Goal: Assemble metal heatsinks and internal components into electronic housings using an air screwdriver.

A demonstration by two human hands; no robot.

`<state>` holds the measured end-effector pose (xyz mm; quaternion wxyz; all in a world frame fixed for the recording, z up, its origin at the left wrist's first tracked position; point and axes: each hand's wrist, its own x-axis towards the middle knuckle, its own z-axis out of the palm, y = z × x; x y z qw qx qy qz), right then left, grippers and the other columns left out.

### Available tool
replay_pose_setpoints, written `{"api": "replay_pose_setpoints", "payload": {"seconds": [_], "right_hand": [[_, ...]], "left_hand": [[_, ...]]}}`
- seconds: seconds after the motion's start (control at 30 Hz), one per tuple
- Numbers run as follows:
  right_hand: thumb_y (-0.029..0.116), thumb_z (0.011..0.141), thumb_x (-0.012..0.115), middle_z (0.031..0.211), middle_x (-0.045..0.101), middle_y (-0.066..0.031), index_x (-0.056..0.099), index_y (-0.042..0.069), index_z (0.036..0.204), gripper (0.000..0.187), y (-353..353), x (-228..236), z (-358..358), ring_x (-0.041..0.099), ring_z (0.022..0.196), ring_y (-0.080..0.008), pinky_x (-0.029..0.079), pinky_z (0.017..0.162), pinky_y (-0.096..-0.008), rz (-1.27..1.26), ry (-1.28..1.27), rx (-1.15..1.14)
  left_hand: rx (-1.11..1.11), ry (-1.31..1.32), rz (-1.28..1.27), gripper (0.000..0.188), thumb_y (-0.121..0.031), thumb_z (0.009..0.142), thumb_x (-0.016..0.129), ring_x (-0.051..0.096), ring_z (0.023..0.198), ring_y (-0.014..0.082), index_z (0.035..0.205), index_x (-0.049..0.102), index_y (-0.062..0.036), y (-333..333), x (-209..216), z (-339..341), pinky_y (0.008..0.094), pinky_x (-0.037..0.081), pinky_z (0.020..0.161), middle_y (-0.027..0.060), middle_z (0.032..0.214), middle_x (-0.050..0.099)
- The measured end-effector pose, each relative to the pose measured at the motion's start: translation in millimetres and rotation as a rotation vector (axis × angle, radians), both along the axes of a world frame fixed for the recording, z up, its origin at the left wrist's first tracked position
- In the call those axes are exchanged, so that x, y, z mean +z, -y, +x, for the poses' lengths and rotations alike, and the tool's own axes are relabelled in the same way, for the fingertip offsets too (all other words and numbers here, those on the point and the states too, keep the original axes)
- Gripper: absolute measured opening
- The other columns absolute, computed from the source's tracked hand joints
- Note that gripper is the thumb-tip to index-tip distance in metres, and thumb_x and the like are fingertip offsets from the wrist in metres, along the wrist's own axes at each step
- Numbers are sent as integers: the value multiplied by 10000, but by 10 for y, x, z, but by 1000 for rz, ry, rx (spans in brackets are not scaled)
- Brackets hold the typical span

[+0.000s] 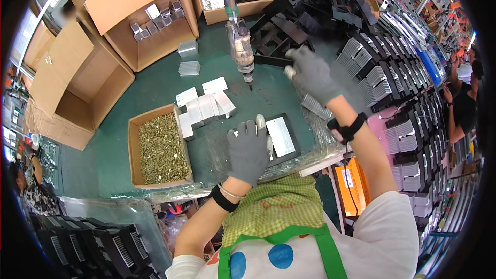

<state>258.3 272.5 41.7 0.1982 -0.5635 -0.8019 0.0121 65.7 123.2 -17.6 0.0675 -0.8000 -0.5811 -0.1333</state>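
Observation:
My left hand (pixel 247 151), in a grey glove with pale fingertips, lies with fingers stretched out against the left side of a black frame (pixel 294 156). A flat silver metal plate (pixel 281 136) sits inside this frame, near the table's front edge. Farther right, my right hand (pixel 314 75), gloved alike and slightly blurred, has its thumb and fingers around the end of another black frame (pixel 273 61) beside the pile. Between and beyond the hands hangs a power screwdriver (pixel 243 54), its bit pointing down, touched by neither hand.
Left of my left hand stands a cardboard box of small brassy screws (pixel 163 147), beside several silver heat sinks (pixel 201 108). Open cardboard boxes (pixel 144 26) stand far left. Black frames (pixel 294 26) pile up at the back; finned assemblies (pixel 380 82) are stacked right. Other people are at both sides.

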Motion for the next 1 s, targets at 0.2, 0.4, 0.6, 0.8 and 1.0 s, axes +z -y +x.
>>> {"api": "replay_pose_setpoints", "payload": {"seconds": [0.2, 0.4, 0.6, 0.8, 1.0], "right_hand": [[348, 789, 666, 1217, 483, -116, 437, 106, 1313, 621, -596, 113, 166, 493, 1108, -306, 452, 878, -412, 184, 230, -269], [398, 790, 661, 1223, 473, -135, 353, 108, 1370, 718, -706, 50, 136, 486, 1126, -310, 435, 895, -415, 43, 308, -299], [340, 804, 650, 1103, 542, -109, 367, 143, 1352, 648, -850, 82, 103, 580, 977, -284, 500, 767, -403, 79, 473, -262], [169, 772, 623, 846, 592, -44, 544, 145, 1156, 393, -1004, 307, 200, 622, 820, -216, 518, 653, -362, 437, 513, -136], [151, 750, 613, 829, 572, -47, 568, 158, 1057, 310, -832, 671, 204, 611, 803, -219, 509, 616, -361, 633, 461, 61]], "left_hand": [[21, 20, 26, 447, -252, 779, 605, 480, 953, 255, 1177, 557, -56, 12, 25, 24, 410, 363, 798, 100, 1015, 524], [57, -18, 40, 526, -261, 718, 661, 471, 976, 255, 1194, 553, -65, 15, 35, 55, 417, 361, 801, 98, 1043, 512], [61, -73, -134, 525, -296, 845, 540, 470, 1024, 264, 1295, 476, -33, -2, 46, 69, 502, 366, 865, 110, 1083, 520], [18, 97, 54, 503, -266, 815, 578, 479, 947, 264, 1263, 512, -49, 15, -6, -7, 426, 364, 774, 115, 1024, 515], [20, 57, -19, 491, -286, 844, 552, 488, 992, 257, 1270, 494, -49, -21, 2, 5, 452, 367, 799, 107, 1063, 530]]}}
